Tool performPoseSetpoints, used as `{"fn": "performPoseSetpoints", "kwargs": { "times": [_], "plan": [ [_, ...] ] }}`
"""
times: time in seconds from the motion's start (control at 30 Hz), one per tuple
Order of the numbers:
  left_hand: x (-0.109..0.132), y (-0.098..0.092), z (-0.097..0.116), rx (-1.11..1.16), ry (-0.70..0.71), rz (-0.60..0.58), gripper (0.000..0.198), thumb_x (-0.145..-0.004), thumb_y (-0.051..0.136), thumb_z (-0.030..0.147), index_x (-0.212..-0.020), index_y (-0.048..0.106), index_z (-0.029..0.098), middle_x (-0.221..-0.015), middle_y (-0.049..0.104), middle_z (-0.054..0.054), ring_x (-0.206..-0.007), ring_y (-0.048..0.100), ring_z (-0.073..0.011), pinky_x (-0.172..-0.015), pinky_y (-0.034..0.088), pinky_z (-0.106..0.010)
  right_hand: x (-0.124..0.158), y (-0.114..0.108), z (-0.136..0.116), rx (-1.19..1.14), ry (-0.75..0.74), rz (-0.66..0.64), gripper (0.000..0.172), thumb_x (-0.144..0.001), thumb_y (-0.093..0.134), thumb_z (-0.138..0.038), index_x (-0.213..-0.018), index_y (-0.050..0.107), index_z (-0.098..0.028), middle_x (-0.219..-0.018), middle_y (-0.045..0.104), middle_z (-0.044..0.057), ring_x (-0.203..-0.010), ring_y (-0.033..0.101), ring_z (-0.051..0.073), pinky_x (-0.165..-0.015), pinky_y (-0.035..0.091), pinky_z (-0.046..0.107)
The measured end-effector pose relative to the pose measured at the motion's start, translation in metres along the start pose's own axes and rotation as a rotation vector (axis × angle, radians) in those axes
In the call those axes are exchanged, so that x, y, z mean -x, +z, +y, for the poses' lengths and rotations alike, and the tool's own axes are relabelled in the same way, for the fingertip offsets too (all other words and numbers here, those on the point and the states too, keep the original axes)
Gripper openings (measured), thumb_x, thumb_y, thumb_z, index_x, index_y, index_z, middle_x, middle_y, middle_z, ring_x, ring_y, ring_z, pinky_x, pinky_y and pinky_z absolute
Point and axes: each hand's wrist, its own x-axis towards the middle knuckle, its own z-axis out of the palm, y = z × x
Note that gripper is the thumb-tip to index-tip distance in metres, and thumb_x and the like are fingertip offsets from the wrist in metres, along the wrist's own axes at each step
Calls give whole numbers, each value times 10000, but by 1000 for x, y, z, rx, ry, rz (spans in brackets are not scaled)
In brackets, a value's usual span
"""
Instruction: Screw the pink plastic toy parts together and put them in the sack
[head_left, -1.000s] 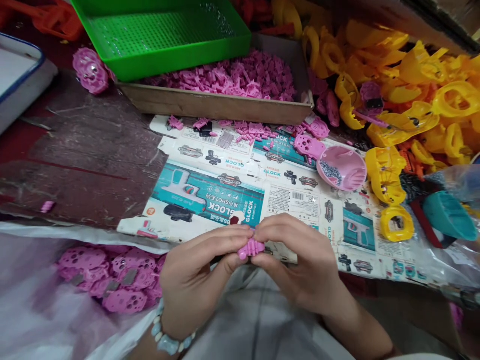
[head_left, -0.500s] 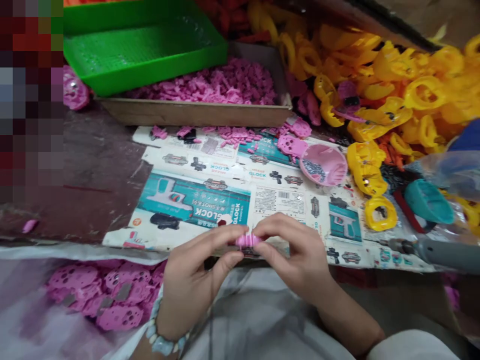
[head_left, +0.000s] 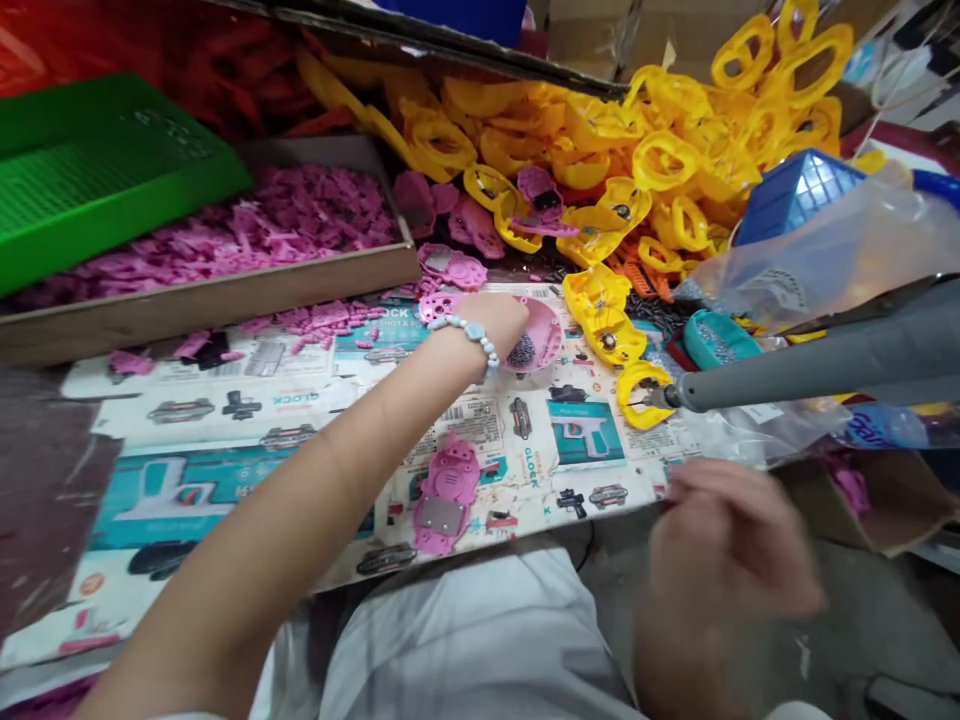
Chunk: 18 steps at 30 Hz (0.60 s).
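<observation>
Hands stand well apart above a flattened carton sheet (head_left: pixel 525 440) printed with teal toy pistol pictures. The left hand (head_left: pixel 491 322), with a bracelet of pale blue beads (head_left: pixel 474 336) on its wrist, is stretched forward and lies over the rim of a shallow round pink plastic bowl (head_left: pixel 544 330), and small dark metal screws (head_left: pixel 521 352) are in the bowl, just beside the hand. Its fingers go down behind the back of the hand, so I cannot tell if they are open, closed or pinching some screw. The right hand (head_left: pixel 724 560) is at the lower right, past the edge of the sheet, and it is blurred by motion; its fingers seem curved, but I cannot tell if they grip anything. Above this hand, a long grey electric screwdriver (head_left: pixel 810 365) hangs nearly level with no hand on it, and its thin metal bit points at a yellow plastic ring-shaped part (head_left: pixel 641 395); whether they touch is hard to say. On the sheet, nearer to the body than the bowl, a pink plastic housing with a silver metal plate (head_left: pixel 442 490) lies flat. With such small screws, it seems best to use only the fingertips and take one screw at a time, and to keep the bowl steady, because it looks shallow and light. Behind the sheet are a big heap of yellow plastic parts (head_left: pixel 660 150) and a brown cardboard tray (head_left: pixel 210 305) full of small pink plastic pieces (head_left: pixel 240 225).
</observation>
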Motion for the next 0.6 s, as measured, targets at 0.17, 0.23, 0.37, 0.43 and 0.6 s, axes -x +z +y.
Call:
{"fn": "performPoseSetpoints", "kwargs": {
  "times": [0.17,0.23,0.37,0.43,0.6],
  "plan": [
    [9,-1,-4,-124,0,-96,77,-707,623,107,-717,695,132,-729,677,-96,-833,656,-267,-757,483,-344,-63,-11,56,-218,11,194,356,-636,756,-488,-921,678,-289,-901,620,7,-818,591,178,-724,452,327],
    [13,-5,-5,-153,19,-101,92,-718,602,98,-711,689,127,-808,686,-112,-848,654,-280,-731,488,-355,-78,-9,69,-356,176,-118,407,-717,684,-470,-1079,630,-291,-983,627,20,-919,615,218,-786,452,362],
    [33,-12,-5,15,-25,89,125,-746,577,98,-712,691,136,-787,697,-78,-799,659,-231,-746,504,-359,-79,2,54,-401,240,-256,258,-820,574,-266,-1073,618,-241,-1075,568,36,-735,623,168,-702,459,362],
    [58,-14,2,214,-68,183,121,-739,599,85,-704,694,150,-717,703,-34,-701,658,-170,-723,520,-307,-71,12,29,-411,225,-259,207,-774,590,-146,-951,639,-241,-998,547,18,-723,589,147,-743,494,367],
    [145,-3,32,841,-191,236,117,-696,665,61,-696,698,173,-680,720,12,-600,662,-114,-571,535,-174,-51,28,-36,-579,334,-580,54,-812,592,-189,-857,591,-219,-543,410,-33,-448,478,98,-482,494,290]
  ]
}}
